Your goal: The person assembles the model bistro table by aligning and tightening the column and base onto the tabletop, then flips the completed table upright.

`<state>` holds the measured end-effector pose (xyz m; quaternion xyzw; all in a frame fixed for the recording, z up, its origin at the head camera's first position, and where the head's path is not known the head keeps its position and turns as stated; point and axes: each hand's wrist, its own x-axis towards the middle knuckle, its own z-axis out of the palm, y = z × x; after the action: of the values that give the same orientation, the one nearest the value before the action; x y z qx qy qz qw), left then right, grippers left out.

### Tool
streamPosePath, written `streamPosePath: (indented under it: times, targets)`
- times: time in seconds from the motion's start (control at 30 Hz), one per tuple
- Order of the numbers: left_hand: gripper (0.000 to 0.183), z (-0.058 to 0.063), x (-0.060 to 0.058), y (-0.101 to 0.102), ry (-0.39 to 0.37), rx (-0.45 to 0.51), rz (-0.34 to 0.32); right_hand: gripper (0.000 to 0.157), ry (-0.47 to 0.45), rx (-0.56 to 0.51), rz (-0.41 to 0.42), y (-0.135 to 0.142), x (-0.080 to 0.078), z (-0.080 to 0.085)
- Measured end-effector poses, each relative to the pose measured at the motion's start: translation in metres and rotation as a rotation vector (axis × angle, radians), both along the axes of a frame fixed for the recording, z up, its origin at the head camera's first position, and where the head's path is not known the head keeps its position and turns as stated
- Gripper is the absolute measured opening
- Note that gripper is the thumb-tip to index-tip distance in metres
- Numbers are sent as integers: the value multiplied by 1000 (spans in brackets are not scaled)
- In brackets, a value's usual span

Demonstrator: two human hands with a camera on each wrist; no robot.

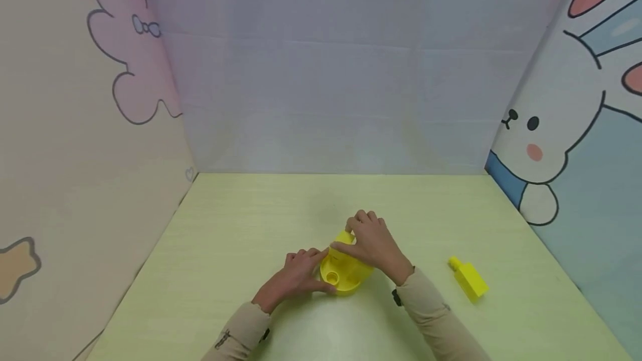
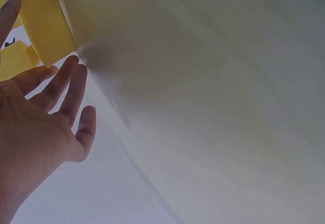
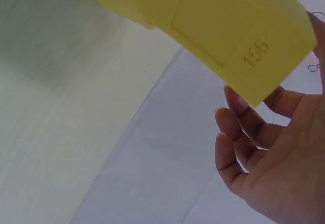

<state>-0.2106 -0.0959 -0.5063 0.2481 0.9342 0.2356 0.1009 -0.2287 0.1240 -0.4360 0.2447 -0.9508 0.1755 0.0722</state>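
Note:
A yellow round base [image 1: 346, 292] with a raised ring-shaped socket [image 1: 332, 278] sits near the middle of the table. My left hand [image 1: 299, 274] holds it from the left, thumb at the near rim and index finger at the far side; its other fingers are loosely bent in the left wrist view. My right hand [image 1: 373, 241] grips a yellow block [image 1: 342, 240] between thumb and fingers over the base's far part. In the right wrist view this block [image 3: 218, 26] shows the number 156 and a recessed panel. Whether its lower end touches the base is hidden.
A second yellow block [image 1: 471, 281] with a round peg lies on its side at the right of the pale table [image 1: 241, 210]. Cartoon-printed side panels and a plain back sheet [image 1: 341, 99] bound the table.

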Motion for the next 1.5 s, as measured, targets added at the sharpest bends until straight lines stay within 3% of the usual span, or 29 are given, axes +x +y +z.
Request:
streamPosePath:
  times: [0.23,0.5,0.8,1.17,1.37,1.5]
  targets:
    - [96,0,0,0,1,12,-10,41,-111,-40,101,9,3,7]
    - [95,3,1,-2,-2,18,-11,35,-66,-35,95,8,6,3]
    - [96,-1,-1,-1,8,11,-11,38,-142,-50,183,18,6,7]
    - [96,1,1,0,-3,3,-7,47,-41,8,53,4,9,-2]
    - [94,1,1,-1,14,3,-15,32,-1,10,55,4,12,5]
    - [92,1,2,-1,12,3,-9,37,42,56,44,-1,13,3]
